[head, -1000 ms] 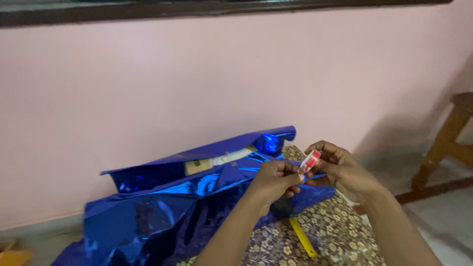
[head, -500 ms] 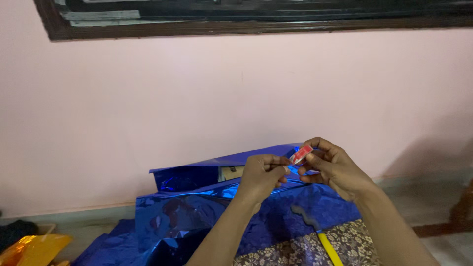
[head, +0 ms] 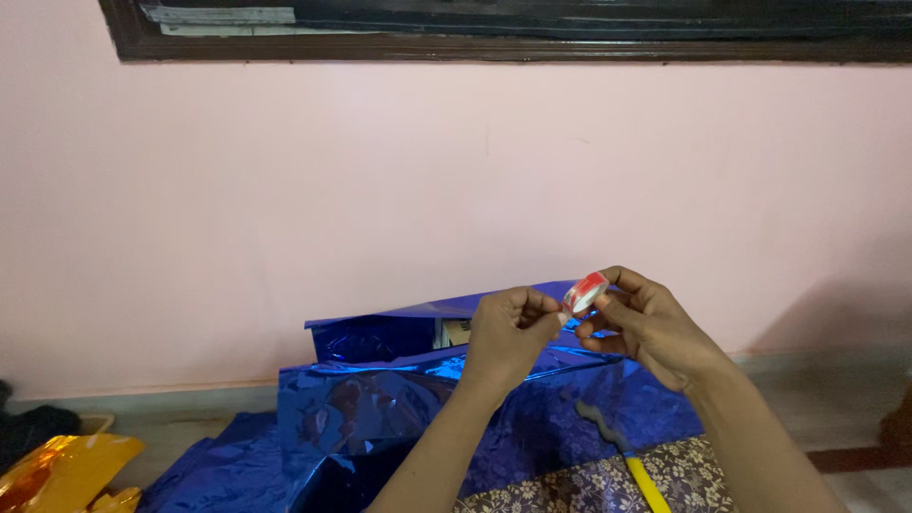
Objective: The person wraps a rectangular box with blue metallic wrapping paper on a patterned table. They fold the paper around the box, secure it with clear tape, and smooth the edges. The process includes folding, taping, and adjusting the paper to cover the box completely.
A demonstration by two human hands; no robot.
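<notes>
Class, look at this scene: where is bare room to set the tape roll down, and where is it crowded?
Bare: floral cloth right of the yellow strip; floor strip between gold foil and blue foil. Crowded: the foil-covered middle under both hands.

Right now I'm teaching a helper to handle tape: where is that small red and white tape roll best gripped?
Across its flat side faces, from the right: the right hand pinches the tape roll that way, leaving the rim bare for the left hand.

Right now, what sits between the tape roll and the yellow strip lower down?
Head view: the right hand holding the small red-and-white tape roll, then crinkled blue foil wrap down to the yellow strip.
</notes>
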